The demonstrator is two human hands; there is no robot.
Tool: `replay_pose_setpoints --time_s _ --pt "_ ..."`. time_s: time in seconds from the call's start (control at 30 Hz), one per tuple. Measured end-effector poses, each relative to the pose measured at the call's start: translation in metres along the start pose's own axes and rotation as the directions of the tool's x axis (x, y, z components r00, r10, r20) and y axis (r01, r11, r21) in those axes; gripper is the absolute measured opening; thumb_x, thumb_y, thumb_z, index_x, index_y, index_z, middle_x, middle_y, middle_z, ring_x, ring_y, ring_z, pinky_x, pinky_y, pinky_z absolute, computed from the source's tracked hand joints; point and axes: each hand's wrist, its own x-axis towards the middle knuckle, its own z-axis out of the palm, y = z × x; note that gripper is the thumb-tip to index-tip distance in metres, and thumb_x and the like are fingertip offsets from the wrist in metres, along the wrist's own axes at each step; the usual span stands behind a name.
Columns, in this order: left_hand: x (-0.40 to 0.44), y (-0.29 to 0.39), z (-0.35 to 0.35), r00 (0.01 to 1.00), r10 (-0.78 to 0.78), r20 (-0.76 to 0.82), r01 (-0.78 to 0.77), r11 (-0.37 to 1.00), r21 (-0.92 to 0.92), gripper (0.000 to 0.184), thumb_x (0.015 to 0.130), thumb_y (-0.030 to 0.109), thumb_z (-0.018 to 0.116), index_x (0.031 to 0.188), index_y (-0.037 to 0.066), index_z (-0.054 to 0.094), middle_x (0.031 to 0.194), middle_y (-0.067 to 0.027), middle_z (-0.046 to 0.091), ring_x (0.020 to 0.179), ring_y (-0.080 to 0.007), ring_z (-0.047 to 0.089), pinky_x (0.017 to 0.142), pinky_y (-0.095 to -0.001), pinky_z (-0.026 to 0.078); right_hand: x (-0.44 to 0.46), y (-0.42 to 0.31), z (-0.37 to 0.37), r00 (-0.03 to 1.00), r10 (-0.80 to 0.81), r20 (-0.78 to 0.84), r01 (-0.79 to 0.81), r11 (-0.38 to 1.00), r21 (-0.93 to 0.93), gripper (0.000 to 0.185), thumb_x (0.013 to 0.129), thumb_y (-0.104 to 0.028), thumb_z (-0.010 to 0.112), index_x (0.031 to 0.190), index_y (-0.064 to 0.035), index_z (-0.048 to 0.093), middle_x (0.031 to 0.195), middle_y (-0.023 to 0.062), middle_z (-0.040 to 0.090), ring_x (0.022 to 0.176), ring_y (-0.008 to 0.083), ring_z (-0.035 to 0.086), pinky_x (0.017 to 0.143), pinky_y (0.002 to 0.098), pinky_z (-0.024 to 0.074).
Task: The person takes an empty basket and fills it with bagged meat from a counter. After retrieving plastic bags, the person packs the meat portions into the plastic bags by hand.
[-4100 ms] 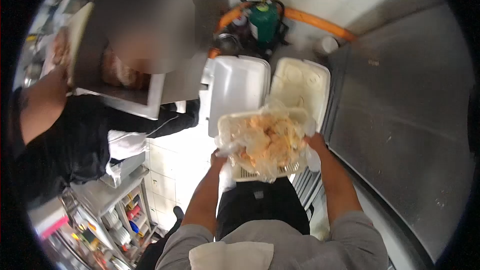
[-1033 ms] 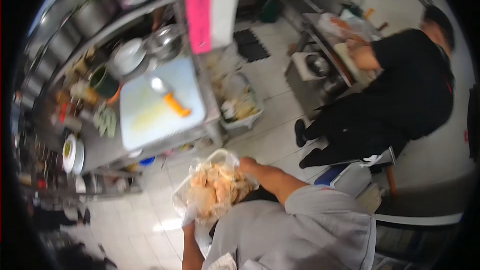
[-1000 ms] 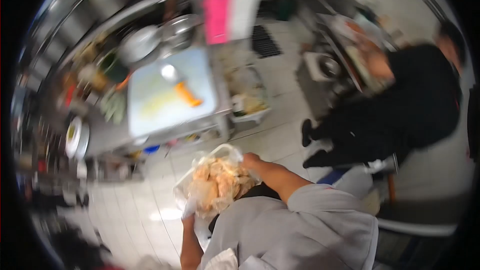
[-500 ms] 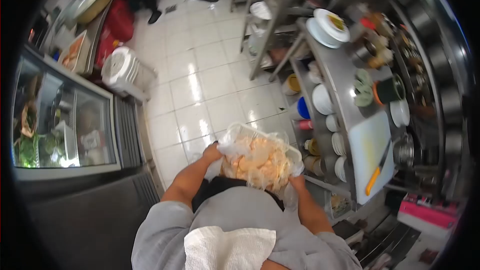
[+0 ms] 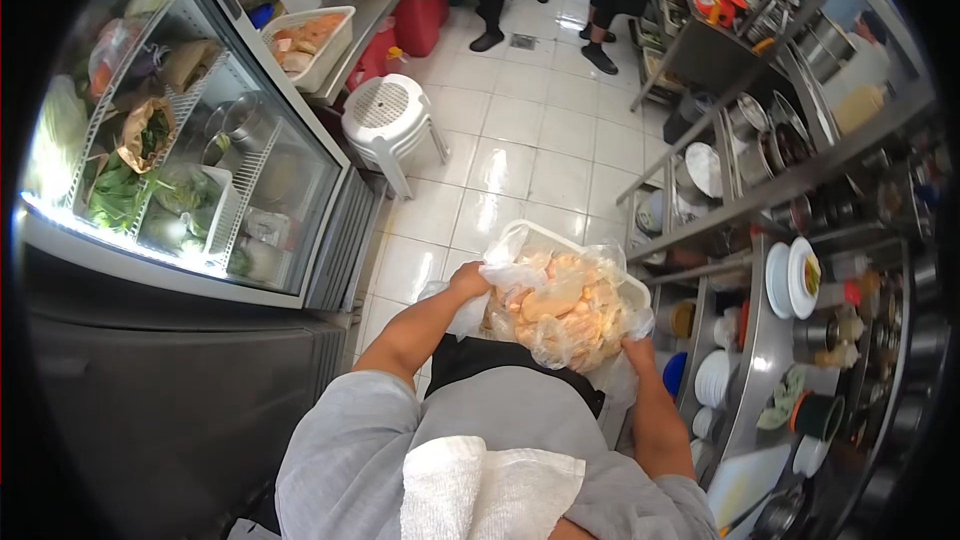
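Observation:
In front of my waist is a white plastic basket (image 5: 637, 292) lined with a clear plastic bag (image 5: 560, 345). Pale pink and yellowish pieces that look like raw chicken (image 5: 550, 302) fill the bag. My left hand (image 5: 468, 282) is closed at the basket's left side, over bunched plastic. On the opposite side my right hand (image 5: 638, 348) is closed at the right edge, also against the plastic. The bag's folds partly hide the fingers of both hands.
To the left stands a glass-door fridge (image 5: 335, 180) with greens inside. Stacked white stools (image 5: 385, 105) and a counter basket of orange pieces (image 5: 310, 40) are ahead. Metal shelving (image 5: 735, 340) with plates runs along the right. Two people's legs (image 5: 605, 15) show at the far end.
My view has swung left, so the fridge, stools and shelves appear farther right. The basket stays in both hands, and the people's legs now show more fully.

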Motion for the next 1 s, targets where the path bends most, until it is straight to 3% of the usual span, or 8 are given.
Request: replay_pose_setpoints --time_s 0.13,0.23,0.3,0.4,0.57,0.73,0.87,1.0 --pt "0.033 -0.008 -0.028 0.995 -0.095 -0.017 0.094 0.994 -0.059 0.043 0.069 0.041 0.060 0.101 0.012 0.061 0.104 -0.0142 0.059 0.098 -0.0285 0.056 0.082 -0.0362 0.045 0.068 -0.045 0.006 0.994 0.018 0.106 -0.014 0.999 -0.036 0.048 0.057 -0.028 0.065 0.091 0.0053 0.061 0.091 0.0249 0.061 0.088 0.0335 0.060 0.076 0.0382 0.0465" --pt "0.090 -0.033 -0.030 0.993 -0.059 -0.101 0.053 0.997 -0.061 0.042 0.069 0.039 0.061 0.102 0.013 0.061 0.105 -0.0145 0.059 0.099 -0.0280 0.056 0.083 -0.0351 0.045 0.133 -0.100 0.004 0.980 -0.131 0.147 0.143 0.987 -0.069 0.048 0.057 -0.026 0.065 0.090 0.0077 0.060 0.090 0.0248 0.061 0.086 0.0334 0.060 0.075 0.0376 0.0469" --pt "0.096 -0.026 -0.054 0.954 -0.277 -0.113 0.261 0.955 -0.138 0.042 0.068 0.038 0.062 0.102 0.013 0.061 0.104 -0.0141 0.059 0.098 -0.0286 0.056 0.083 -0.0359 0.045 0.162 -0.154 0.001 0.973 -0.159 0.169 0.184 0.972 -0.144 0.047 0.058 -0.027 0.066 0.091 0.0059 0.060 0.089 0.0237 0.061 0.086 0.0335 0.060 0.074 0.0380 0.0470" --pt "0.105 -0.029 -0.095 0.968 -0.185 -0.170 0.178 0.983 -0.054 0.038 0.069 0.038 0.060 0.096 0.011 0.063 0.101 -0.0153 0.060 0.094 -0.0302 0.057 0.079 -0.0377 0.046 0.226 -0.226 0.006 0.909 -0.286 0.303 0.336 0.933 -0.127 0.044 0.060 -0.029 0.065 0.086 0.0057 0.061 0.085 0.0242 0.061 0.082 0.0347 0.061 0.072 0.0395 0.0469" --pt "0.118 -0.055 -0.116 0.919 -0.317 -0.235 0.267 0.938 -0.219 0.038 0.070 0.040 0.059 0.093 0.011 0.063 0.099 -0.0162 0.060 0.093 -0.0314 0.057 0.079 -0.0379 0.046 0.277 -0.316 0.029 0.837 -0.393 0.380 0.486 0.853 -0.188 0.045 0.060 -0.030 0.065 0.088 0.0060 0.061 0.085 0.0241 0.061 0.083 0.0323 0.061 0.073 0.0378 0.0475" --pt "0.185 -0.145 -0.071 0.830 -0.462 -0.312 0.256 0.813 -0.523 0.041 0.067 0.042 0.063 0.096 0.014 0.063 0.099 -0.0158 0.060 0.093 -0.0311 0.057 0.080 -0.0371 0.046 0.307 -0.395 0.060 0.834 -0.285 0.473 0.469 0.817 -0.335 0.050 0.060 -0.029 0.064 0.095 0.0055 0.059 0.090 0.0229 0.061 0.086 0.0313 0.061 0.074 0.0375 0.0477" --pt "0.188 -0.114 -0.192 0.896 -0.412 -0.164 0.267 0.797 -0.541 0.047 0.065 0.041 0.065 0.103 0.013 0.061 0.102 -0.0161 0.059 0.095 -0.0306 0.057 0.082 -0.0362 0.046 0.292 -0.457 0.066 0.873 -0.283 0.398 0.429 0.833 -0.349 0.047 0.060 -0.031 0.063 0.091 0.0039 0.061 0.089 0.0242 0.061 0.086 0.0336 0.060 0.074 0.0384 0.0474" --pt "0.246 -0.148 -0.198 0.871 -0.429 -0.240 0.251 0.807 -0.534 0.044 0.066 0.038 0.065 0.102 0.013 0.061 0.101 -0.0148 0.060 0.096 -0.0291 0.057 0.081 -0.0359 0.046 0.316 -0.498 0.077 0.867 -0.319 0.382 0.448 0.836 -0.318 0.046 0.059 -0.028 0.063 0.091 0.0046 0.060 0.086 0.0229 0.062 0.081 0.0331 0.061 0.071 0.0379 0.0482"
